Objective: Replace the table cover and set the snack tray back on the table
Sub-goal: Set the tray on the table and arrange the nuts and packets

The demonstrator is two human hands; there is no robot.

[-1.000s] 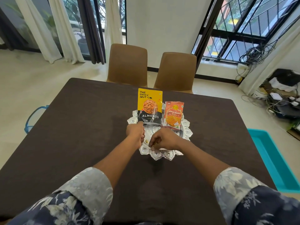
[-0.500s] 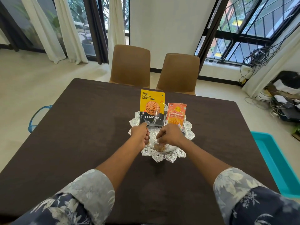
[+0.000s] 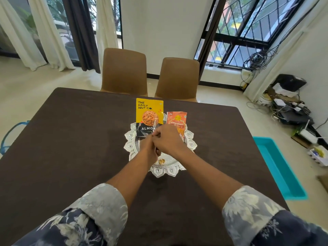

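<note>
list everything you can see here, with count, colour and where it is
table cover: 1, dark brown, spread over the table
snack tray: 1, silver with scalloped rim, mid table
almond packet: 1, yellow and black, standing at the tray's far side
snack packet: 1, orange, right of the almond packet
loose nuts: a few, tan, in the tray near the hands
chairs: 2, brown, at the far edge of the table
tub: 1, teal, on the floor at right
curtains: white, by the far windows
cables and boxes: a pile, mixed, right corner
left hand: over the tray, closed, contents hidden
right hand: over the tray, touching the left
</note>
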